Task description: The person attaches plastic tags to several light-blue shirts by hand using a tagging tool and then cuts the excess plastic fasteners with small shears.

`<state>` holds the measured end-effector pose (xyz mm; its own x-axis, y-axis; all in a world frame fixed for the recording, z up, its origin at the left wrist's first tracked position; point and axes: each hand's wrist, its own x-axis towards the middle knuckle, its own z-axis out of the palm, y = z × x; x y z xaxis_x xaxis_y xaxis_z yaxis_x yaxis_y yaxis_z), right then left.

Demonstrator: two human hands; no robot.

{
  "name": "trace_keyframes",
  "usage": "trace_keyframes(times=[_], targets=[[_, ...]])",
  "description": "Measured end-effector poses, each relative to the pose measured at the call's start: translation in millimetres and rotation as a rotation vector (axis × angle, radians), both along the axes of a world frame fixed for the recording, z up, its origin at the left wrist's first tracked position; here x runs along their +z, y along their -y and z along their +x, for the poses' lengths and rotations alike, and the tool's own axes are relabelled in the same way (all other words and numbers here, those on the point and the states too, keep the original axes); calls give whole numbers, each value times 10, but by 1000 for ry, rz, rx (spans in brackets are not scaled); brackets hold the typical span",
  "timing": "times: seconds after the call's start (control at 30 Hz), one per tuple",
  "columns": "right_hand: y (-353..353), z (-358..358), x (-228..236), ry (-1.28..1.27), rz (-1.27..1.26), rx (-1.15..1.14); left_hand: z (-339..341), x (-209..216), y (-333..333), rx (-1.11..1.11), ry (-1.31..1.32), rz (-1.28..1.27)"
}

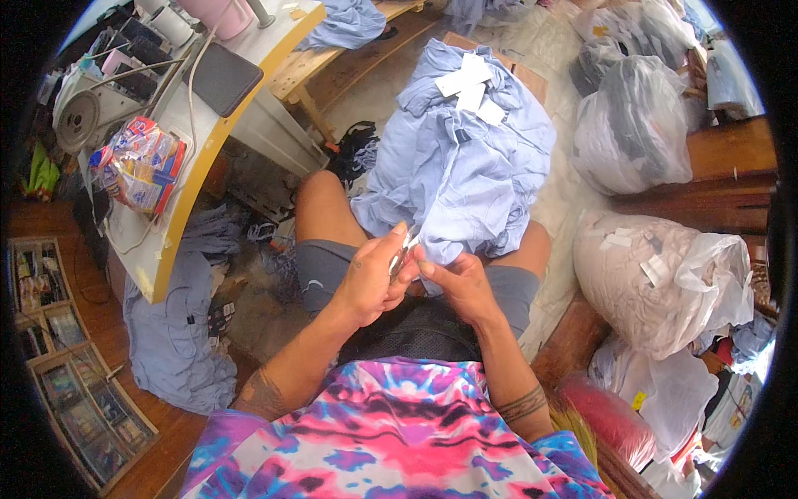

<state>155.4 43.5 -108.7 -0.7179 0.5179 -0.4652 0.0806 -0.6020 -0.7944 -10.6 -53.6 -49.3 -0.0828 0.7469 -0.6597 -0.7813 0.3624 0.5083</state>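
A light blue garment, bunched and creased, spreads over my lap and away from me. Several white paper tags lie on its far part. Small metal snips sit in my left hand, whose fingers are wrapped round them. Their pointed end is up by the near edge of the cloth. Just to the right, my right hand pinches that near edge between thumb and fingers. The two hands are close together, and exactly where the blades meet the cloth is too small to tell.
On the left a white table with a yellow edge bears a sewing machine, a dark flat phone-like slab and a colourful plastic packet. More blue cloth hangs below. Stuffed plastic bags line the right side.
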Motion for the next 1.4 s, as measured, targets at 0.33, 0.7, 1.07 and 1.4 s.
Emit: trace_keyframes(times=[0.33, 0.7, 1.07, 1.4], targets=[[144, 122, 51, 138, 154, -9, -37, -132, -194, 31, -2, -34], [166, 266, 287, 422, 589, 184, -305, -156, -487, 31, -49, -21], [58, 352, 41, 252, 288, 139, -107, -233, -566, 68, -93, 31], [-295, -213, 364, 511, 1466, 24, 21, -419, -354, 101, -202, 83]])
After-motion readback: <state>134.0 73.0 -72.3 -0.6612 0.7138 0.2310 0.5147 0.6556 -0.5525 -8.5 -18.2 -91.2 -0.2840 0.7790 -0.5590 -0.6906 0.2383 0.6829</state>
